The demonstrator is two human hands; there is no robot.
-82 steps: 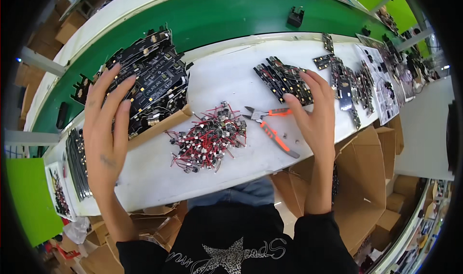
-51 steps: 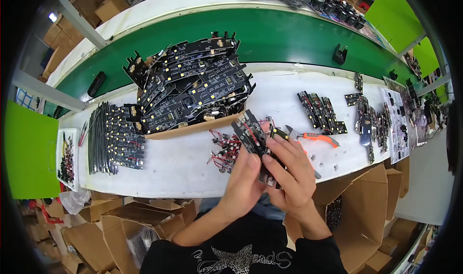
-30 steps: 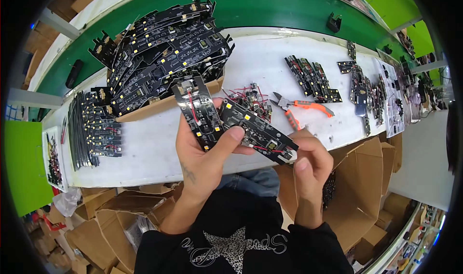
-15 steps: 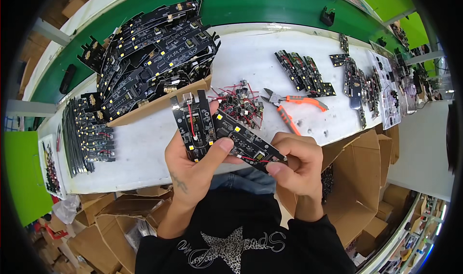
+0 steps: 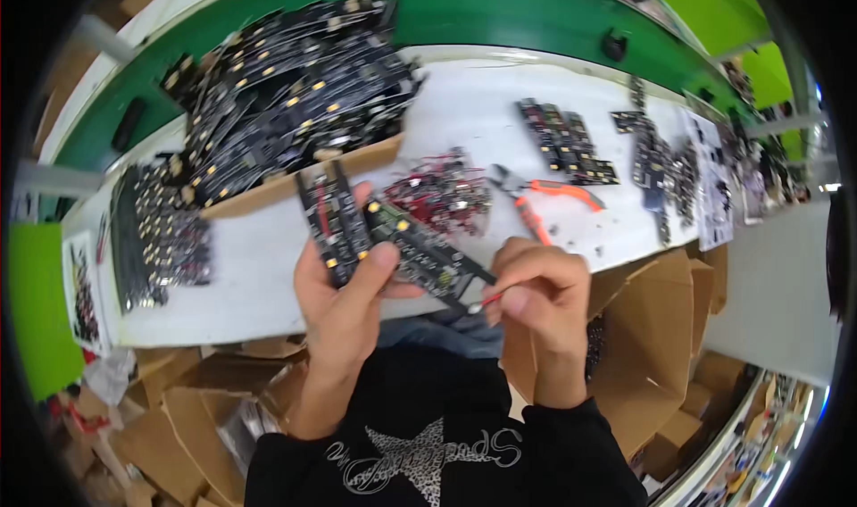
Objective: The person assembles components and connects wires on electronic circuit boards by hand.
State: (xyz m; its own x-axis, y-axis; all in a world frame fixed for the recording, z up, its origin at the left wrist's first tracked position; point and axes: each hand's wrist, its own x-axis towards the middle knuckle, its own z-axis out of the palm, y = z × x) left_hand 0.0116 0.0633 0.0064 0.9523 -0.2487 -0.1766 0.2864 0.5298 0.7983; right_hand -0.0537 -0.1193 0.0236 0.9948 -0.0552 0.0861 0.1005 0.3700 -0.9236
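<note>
My left hand is closed around two long black circuit boards. One board points up and away, with a red wire along it. The other board slants down toward the right under my left thumb, with yellow-white squares on its face. At its lower right end my right hand pinches a short red wire with a small white plug near the board's tip. Motion blur hides whether that wire is still joined to the board.
Beyond my hands lie a heap of small parts with red wires and orange-handled cutters. A carton piled with black boards stands at the far left. More boards lie at right. Open cardboard boxes stand below the table edge.
My right hand has come off the board's right end and moved slightly down and left. The red wire and white plug, earlier lying along the board, now show at its end.
</note>
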